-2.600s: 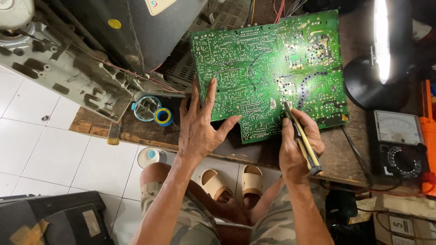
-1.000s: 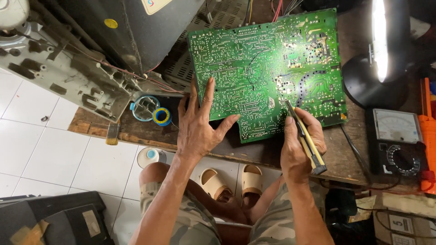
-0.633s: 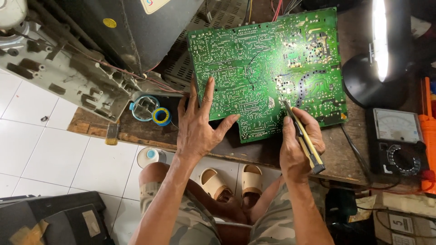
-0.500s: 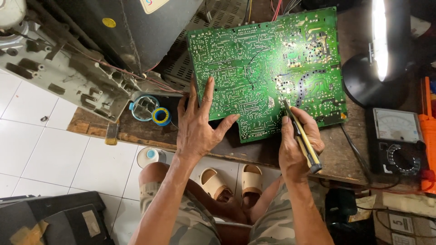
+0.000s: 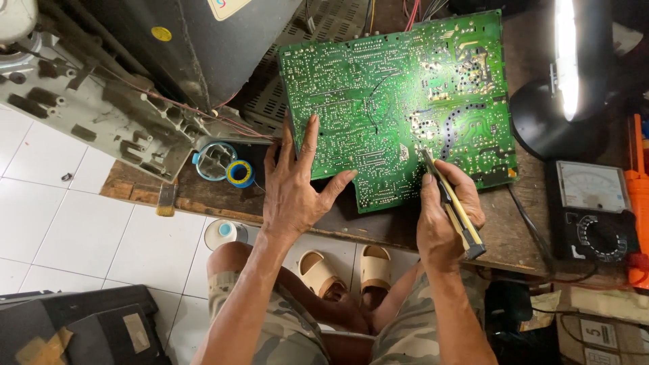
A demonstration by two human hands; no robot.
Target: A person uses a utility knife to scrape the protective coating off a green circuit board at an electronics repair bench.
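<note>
Green circuit board (image 5: pixel 399 101) — flat left hand (image 5: pixel 294 186), right hand (image 5: pixel 446 216) gripping cutter (image 5: pixel 454 206).

circuit board (image 5: pixel 399 101) on bench (image 5: pixel 514 230), meter (image 5: pixel 591 209) right, lamp (image 5: pixel 564 74) behind

The bright white desk lamp (image 5: pixel 566 61) ran off the top edge; the orange plastic tool (image 5: pixel 637 169) was cut off at the right.

Your left hand (image 5: pixel 292 196) presses flat on the near left edge of a large green printed circuit board (image 5: pixel 395 101) lying solder side up on a worn wooden workbench (image 5: pixel 514 230). Your right hand (image 5: pixel 446 220) grips a yellow-and-black utility knife (image 5: pixel 454 206), its tip touching the board. To the right, a black analogue multimeter (image 5: pixel 591 209) sits near a lit lamp (image 5: pixel 564 61).
</note>
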